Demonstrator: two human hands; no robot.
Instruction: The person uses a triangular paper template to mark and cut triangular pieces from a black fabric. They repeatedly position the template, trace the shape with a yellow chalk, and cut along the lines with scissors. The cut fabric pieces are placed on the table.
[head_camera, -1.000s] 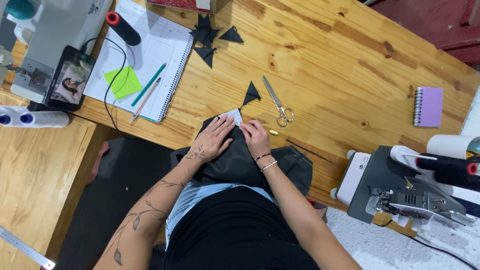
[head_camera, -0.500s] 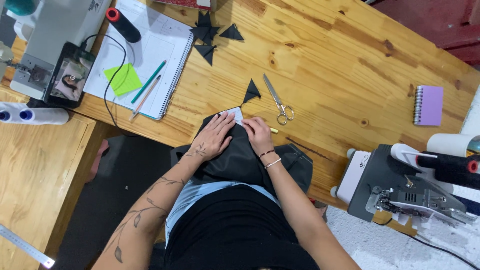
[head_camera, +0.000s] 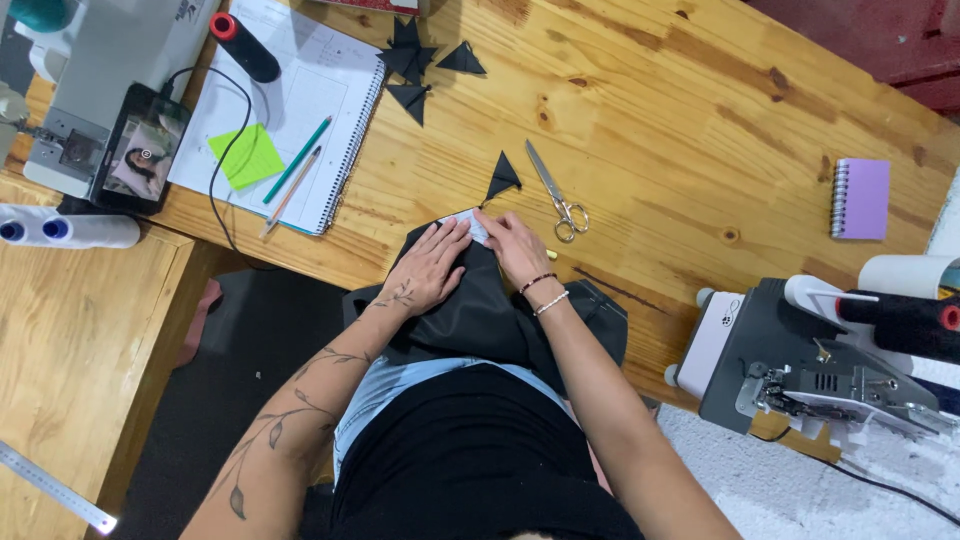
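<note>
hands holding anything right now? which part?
Nothing is lifted. The left hand lies flat on the black fabric near its top edge; the right hand presses the small white piece at that edge, fingertips down.

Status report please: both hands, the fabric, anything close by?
Left hand, right hand flat on black fabric. Scissors, black triangle just beyond.
</note>
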